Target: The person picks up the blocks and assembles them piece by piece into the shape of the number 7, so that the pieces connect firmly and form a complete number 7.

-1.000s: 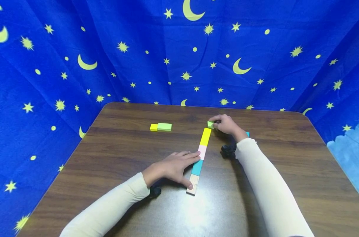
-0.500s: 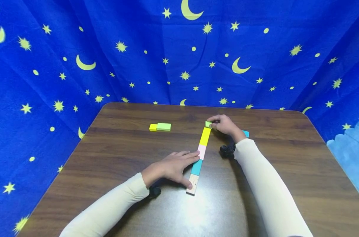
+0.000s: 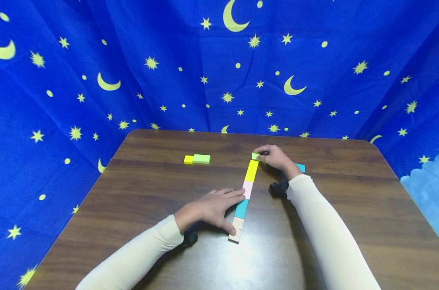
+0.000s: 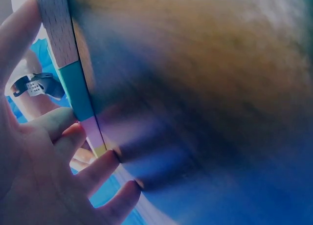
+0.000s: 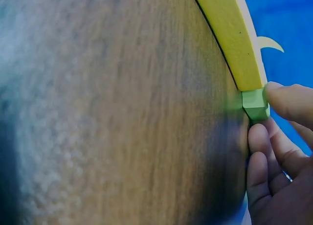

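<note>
A straight row of blocks runs away from me in the head view: bare wood (image 3: 236, 225), teal (image 3: 242, 209), pink (image 3: 247, 190) and yellow (image 3: 251, 171). With its fingers spread, my left hand (image 3: 215, 207) lies along the row's left side. Its thumb touches the bare wood block and its fingertips reach the pink one. At the far end, my right hand (image 3: 276, 157) pinches a small green block (image 5: 255, 105) between thumb and fingers. In the right wrist view this block sits right against the end of the yellow block (image 5: 234, 39).
A small yellow block (image 3: 188, 160) and a longer green block (image 3: 201, 159) lie end to end at the back left of the wooden table (image 3: 150, 185). Behind my right wrist shows part of a blue block (image 3: 301, 168). A blue curtain (image 3: 168, 48) surrounds the table.
My right hand has shifted the small green block slightly left, into line with the far end of the yellow block. The left hand stays in place on the row.
</note>
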Tool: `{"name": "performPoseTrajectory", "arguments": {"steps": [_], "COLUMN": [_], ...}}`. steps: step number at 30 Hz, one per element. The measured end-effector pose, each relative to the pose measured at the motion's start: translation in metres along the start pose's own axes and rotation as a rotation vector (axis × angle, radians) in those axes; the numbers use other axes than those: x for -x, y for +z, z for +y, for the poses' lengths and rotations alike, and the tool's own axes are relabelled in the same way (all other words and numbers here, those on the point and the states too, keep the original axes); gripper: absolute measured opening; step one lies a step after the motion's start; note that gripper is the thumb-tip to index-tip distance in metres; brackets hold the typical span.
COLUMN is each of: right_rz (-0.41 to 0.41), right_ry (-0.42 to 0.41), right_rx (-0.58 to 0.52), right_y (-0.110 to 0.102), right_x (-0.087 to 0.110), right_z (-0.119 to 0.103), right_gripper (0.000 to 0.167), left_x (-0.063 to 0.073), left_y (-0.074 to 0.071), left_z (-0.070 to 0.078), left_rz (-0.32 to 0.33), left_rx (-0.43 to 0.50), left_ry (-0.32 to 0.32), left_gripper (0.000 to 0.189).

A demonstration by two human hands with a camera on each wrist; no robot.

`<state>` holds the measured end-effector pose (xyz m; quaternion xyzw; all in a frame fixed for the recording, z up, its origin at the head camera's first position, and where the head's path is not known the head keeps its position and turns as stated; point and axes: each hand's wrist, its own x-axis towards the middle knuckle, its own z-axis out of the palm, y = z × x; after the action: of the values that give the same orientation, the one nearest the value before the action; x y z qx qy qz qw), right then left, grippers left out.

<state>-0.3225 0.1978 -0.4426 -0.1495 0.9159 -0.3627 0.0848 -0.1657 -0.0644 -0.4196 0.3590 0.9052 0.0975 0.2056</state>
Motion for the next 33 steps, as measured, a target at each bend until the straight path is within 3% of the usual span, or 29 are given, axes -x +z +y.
{"name": "performPoseTrajectory", "arguments": {"steps": [10,33], "right_rz": [-0.022,-0.018], "right_ry": [0.017,0.001], "right_rx": [-0.019,0.000], "right_y": [0.011,0.003], "right_x": [0.008,0.001], "right_z": [0.011,0.001], "right_gripper": [0.036,0.035], "left_x": [0.002,0.002], "left_y": [0.012,0.004], "left_z": [0.002,-0.001], "left_rz": [0.000,0.018], "left_rx": [-0.013,-0.009], "left_ry": [0.017,0.004], "left_gripper": [0.102,0.103]}}
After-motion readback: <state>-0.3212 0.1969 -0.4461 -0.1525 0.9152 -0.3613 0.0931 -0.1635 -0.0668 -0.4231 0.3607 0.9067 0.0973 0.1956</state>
